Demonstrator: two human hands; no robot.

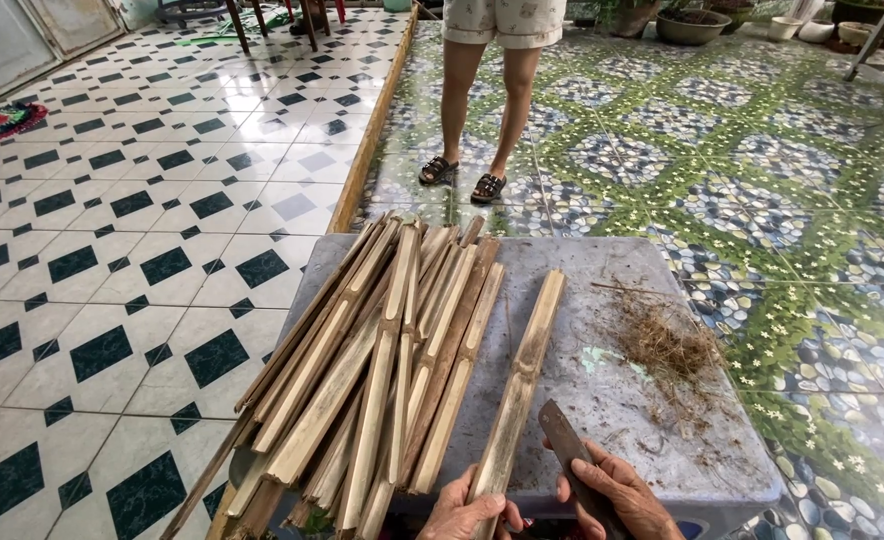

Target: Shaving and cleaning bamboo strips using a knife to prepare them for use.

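My left hand (470,512) grips the near end of a long split bamboo strip (522,382) that lies on a grey plastic stool top (602,300). Beside it at the bottom edge, my right hand (617,492) holds a dark rusty knife blade (565,437), its tip close to the strip. A pile of several split bamboo strips (382,360) covers the left half of the stool top and overhangs its near edge.
A heap of brown fibrous shavings (667,345) lies on the right of the stool top. A person's legs in sandals (472,120) stand beyond on green patterned floor tiles. White and dark green tiles lie left. Pots (692,22) stand far back.
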